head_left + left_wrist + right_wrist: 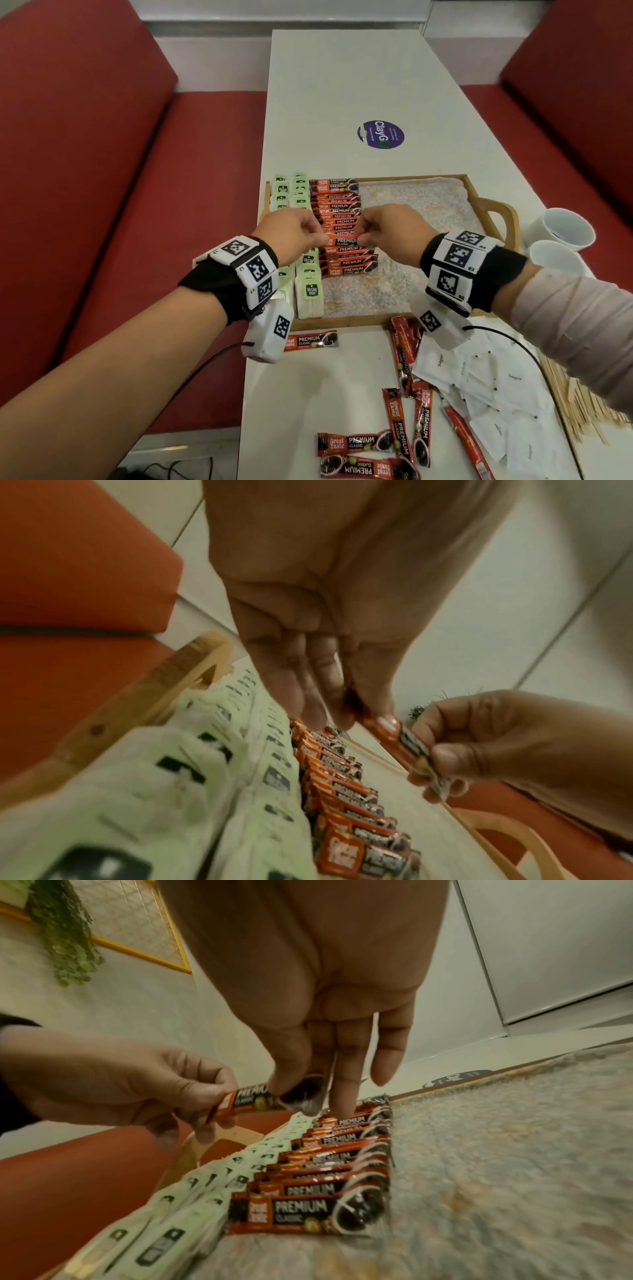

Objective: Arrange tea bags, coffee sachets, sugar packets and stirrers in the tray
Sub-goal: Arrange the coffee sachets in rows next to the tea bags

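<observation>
1. Sachet point(343, 238) first: I see one red coffee sachet held level between both hands, above the row of coffee sachets point(342, 219) already lying in the tray point(493, 219).
2. My left hand point(291, 233) pinches the sachet's orange end; in the left wrist view the thumb and fingers point(308, 696) close narrowly on that end.
3. My right hand point(394, 229) pinches the other end, the dark one with the cup print. In the right wrist view the thumb and forefinger grip it while the remaining fingers point(390, 1053) point down, straight and slightly apart.
4. Directly under my fingertips the row of coffee sachets lies overlapping, each sachet crosswise; I cannot tell whether the held one touches them.
5. To the outer side of my left fingers, two columns of tea bags point(301, 195) fill the tray's edge, touching the coffee row.
6. Beyond my right fingers the tray's patterned liner point(428, 205) is bare.
7. Behind both wrists, on the table point(342, 85), lie loose coffee sachets point(404, 421), white sugar packets point(479, 377) and wooden stirrers point(582, 404).
8. Past my right wrist, two white cups point(565, 240) stand beside the tray handle.
</observation>
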{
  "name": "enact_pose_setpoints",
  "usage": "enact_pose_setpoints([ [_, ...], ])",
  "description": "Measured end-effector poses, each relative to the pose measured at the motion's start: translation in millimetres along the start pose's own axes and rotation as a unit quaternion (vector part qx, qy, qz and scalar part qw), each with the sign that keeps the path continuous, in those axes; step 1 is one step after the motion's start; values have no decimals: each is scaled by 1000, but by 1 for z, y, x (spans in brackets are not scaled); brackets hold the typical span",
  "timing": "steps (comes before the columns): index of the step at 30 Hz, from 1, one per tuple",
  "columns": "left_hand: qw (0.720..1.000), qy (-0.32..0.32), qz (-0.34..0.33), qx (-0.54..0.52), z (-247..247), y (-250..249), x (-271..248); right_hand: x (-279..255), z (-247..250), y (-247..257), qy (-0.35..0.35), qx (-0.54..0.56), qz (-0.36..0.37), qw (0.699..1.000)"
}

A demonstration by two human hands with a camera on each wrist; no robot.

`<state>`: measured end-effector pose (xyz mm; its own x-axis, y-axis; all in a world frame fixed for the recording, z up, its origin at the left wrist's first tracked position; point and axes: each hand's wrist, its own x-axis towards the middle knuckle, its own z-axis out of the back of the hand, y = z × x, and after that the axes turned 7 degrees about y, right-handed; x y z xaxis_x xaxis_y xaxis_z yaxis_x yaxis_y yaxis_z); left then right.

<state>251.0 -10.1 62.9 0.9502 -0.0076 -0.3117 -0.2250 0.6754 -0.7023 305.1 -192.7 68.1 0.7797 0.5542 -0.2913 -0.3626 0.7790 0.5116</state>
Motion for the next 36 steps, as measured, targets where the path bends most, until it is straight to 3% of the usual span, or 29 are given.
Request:
enact_pose_setpoints([
  [3,988,62,-4,141,-2,-6,1,-2,-2,-7,38,-37,-11,999],
  [8,970,90,-1,224,-10,-11,6,-5,-11,-15,75,-81,-30,993],
  [24,979,54,8,198,-15,1,6,6,-27,-18,84,-111,-69,988],
  [36,987,21,-25,158,-16,6,-21,-9,-23,-11,13,-96,-38,995],
])
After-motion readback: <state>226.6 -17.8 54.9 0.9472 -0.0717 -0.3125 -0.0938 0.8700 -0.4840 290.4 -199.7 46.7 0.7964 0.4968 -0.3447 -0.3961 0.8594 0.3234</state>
